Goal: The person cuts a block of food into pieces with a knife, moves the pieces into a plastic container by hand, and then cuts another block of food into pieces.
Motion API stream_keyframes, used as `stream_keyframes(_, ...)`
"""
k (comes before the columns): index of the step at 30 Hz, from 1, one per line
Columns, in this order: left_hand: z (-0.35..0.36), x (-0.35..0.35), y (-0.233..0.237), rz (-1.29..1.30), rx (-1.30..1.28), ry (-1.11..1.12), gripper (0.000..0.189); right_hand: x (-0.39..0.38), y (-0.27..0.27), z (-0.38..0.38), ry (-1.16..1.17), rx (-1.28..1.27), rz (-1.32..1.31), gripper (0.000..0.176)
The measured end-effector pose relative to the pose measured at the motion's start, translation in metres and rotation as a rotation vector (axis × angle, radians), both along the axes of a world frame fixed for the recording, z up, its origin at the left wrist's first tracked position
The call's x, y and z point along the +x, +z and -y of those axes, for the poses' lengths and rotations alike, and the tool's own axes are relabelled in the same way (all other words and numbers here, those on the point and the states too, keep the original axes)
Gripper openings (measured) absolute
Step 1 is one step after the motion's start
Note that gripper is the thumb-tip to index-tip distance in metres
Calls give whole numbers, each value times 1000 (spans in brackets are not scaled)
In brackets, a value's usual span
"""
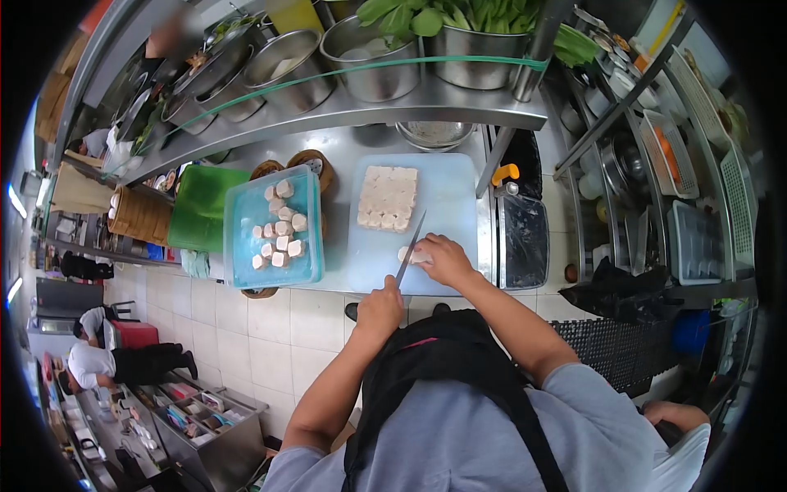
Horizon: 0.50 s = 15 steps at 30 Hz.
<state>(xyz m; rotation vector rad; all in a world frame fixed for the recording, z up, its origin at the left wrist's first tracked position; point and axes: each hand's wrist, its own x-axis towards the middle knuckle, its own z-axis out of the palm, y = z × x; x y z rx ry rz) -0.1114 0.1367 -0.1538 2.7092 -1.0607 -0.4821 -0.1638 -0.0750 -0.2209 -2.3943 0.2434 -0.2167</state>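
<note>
My left hand [381, 308] is closed round the handle of a knife [411, 250], whose blade points up and away to the right. The blade lies against a small pale piece of food [420, 256], which my right hand [444, 261] grips from the right. Both are over a white cutting board [451, 189]. Further up the board sits a larger pale slab [388, 197], scored into cubes and resembling tofu, though I cannot confirm the kind. To the left, a clear bluish plastic container [242, 215] holds several loose cubes [281, 243] of the same pale food.
A green board [201, 207] lies left of the container, near round bamboo baskets [322, 168]. Metal pots [369, 70] and leafy greens [447, 16] stand on a steel shelf [344, 123] above the counter. Racks are at right. Another person [115, 361] works at lower left.
</note>
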Motion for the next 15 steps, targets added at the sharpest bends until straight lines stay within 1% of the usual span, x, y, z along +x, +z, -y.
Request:
stream_keyframes(3, 2, -3, 1, 34, 53, -36, 21, -2, -2, -1, -2, 6, 22, 30)
stream_keyframes(7, 5, -3, 5, 6, 96, -57, 20, -2, -2, 1, 17, -2, 37, 33)
stream_keyframes(9, 8, -3, 2, -75, 135, -11, 22, -1, -3, 0, 18, -10, 34, 33)
stream_keyframes(12, 14, 0, 1, -113, 143, -5, 22, 0, -3, 2, 26, -15, 33, 32)
stream_keyframes(15, 18, 4, -18, -105, 125, -19, 22, -1, -6, 2, 39, 16, 40, 32)
